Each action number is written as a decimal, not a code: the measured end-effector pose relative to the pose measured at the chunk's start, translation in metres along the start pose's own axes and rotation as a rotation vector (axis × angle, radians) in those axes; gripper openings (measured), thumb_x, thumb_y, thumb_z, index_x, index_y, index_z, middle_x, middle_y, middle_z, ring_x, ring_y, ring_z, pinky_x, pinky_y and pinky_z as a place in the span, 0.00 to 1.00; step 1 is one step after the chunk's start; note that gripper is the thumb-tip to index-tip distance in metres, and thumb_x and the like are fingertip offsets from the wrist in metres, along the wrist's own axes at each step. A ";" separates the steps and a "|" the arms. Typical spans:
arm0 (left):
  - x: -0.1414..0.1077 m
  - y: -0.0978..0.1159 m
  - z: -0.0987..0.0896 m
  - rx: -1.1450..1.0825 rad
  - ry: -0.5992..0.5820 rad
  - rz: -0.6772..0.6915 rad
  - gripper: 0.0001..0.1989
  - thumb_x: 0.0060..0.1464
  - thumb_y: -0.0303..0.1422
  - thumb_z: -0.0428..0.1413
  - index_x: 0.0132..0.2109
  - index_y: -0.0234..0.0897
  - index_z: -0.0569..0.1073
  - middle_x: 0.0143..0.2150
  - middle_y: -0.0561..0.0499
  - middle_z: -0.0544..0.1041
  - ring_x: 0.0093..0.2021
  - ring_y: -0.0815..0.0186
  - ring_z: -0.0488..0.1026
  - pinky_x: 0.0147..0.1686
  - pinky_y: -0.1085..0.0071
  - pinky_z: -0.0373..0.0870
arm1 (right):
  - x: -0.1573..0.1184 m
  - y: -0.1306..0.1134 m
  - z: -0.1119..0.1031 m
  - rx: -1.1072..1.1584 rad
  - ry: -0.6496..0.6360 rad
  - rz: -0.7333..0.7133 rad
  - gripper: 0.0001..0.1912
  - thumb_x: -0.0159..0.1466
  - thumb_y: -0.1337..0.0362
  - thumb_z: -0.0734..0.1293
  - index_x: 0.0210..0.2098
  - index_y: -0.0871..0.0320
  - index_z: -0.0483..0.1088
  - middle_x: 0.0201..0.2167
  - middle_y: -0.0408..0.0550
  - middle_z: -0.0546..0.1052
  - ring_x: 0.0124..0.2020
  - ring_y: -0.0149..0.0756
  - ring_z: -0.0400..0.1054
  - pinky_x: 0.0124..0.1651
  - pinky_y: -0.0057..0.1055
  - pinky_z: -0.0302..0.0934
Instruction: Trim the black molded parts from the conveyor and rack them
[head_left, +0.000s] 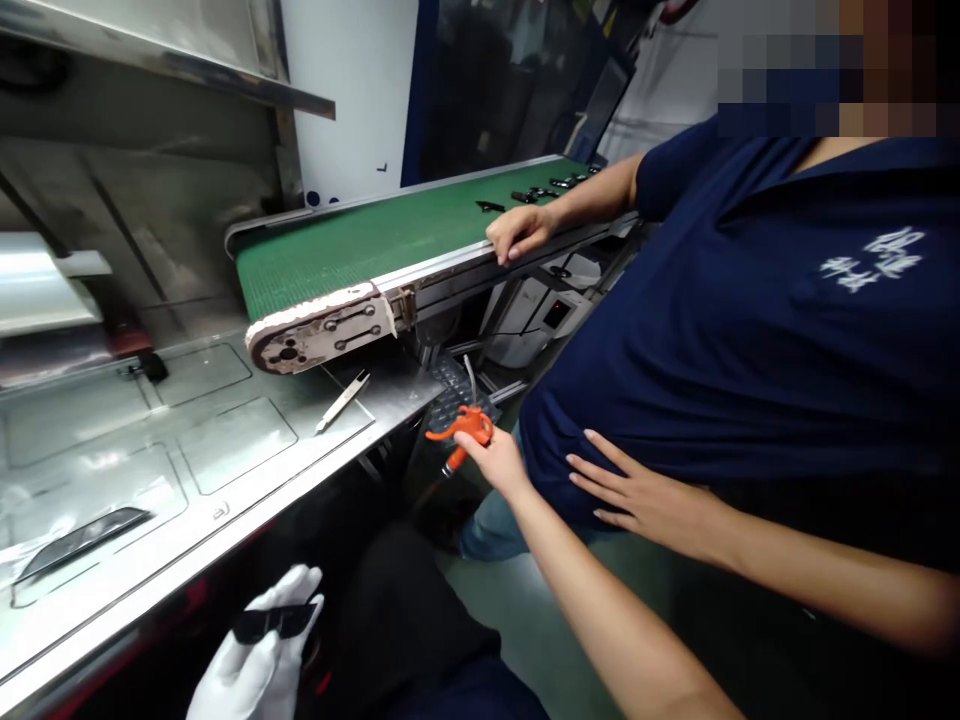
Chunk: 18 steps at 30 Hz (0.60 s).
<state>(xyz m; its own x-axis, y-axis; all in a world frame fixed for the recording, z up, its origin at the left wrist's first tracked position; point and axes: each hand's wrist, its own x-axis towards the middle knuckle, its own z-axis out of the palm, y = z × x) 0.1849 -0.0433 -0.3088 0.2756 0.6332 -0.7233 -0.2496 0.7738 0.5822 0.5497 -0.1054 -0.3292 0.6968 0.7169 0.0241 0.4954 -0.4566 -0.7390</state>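
My left hand (259, 655), in a white glove, grips a small glossy black piece (274, 623) at the lower left, below the worktable's front edge. Bare and stretched forward, my right hand (491, 455) is closed round an orange air gun (471, 425) near the middle, beyond the table's corner. A pale hose rises from the gun. White tweezers (343, 402) lie on the metal worktable (409, 385). Another black piece (82, 538) rests at the table's left, on a sheet marked with outlines.
A green conveyor belt (360, 240) carries several black parts at its far end. On the right stands a person in a navy shirt (712, 340), one hand (521, 232) on the conveyor's edge, the other (637, 495) at the waist. Machinery stands at the upper left.
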 end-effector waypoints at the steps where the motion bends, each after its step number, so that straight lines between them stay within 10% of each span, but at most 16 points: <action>1: -0.002 -0.002 0.003 -0.091 0.035 0.037 0.24 0.42 0.47 0.71 0.47 0.49 0.80 0.59 0.51 0.78 0.63 0.51 0.73 0.65 0.52 0.72 | 0.008 0.009 0.028 0.018 0.022 0.020 0.25 0.66 0.47 0.70 0.49 0.63 0.76 0.43 0.53 0.80 0.44 0.38 0.76 0.53 0.42 0.69; 6: -0.012 0.004 0.016 -0.367 0.164 0.199 0.25 0.40 0.45 0.72 0.47 0.53 0.79 0.57 0.53 0.78 0.53 0.55 0.79 0.47 0.60 0.84 | 0.017 0.035 0.101 0.063 0.047 0.113 0.29 0.64 0.43 0.67 0.47 0.66 0.76 0.41 0.58 0.81 0.42 0.42 0.76 0.50 0.39 0.69; 18: 0.019 0.042 0.041 -0.579 -0.154 0.272 0.13 0.57 0.38 0.63 0.49 0.51 0.77 0.51 0.55 0.77 0.48 0.66 0.79 0.42 0.71 0.81 | 0.040 0.074 0.110 -0.170 -0.096 -0.010 0.30 0.59 0.40 0.65 0.42 0.62 0.75 0.41 0.60 0.78 0.45 0.50 0.72 0.53 0.42 0.63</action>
<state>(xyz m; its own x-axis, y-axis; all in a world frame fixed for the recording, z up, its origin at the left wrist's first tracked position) 0.2180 0.0018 -0.2832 0.2510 0.8335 -0.4923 -0.7762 0.4772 0.4121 0.5577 -0.0527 -0.4572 0.6423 0.7654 -0.0395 0.5886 -0.5256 -0.6142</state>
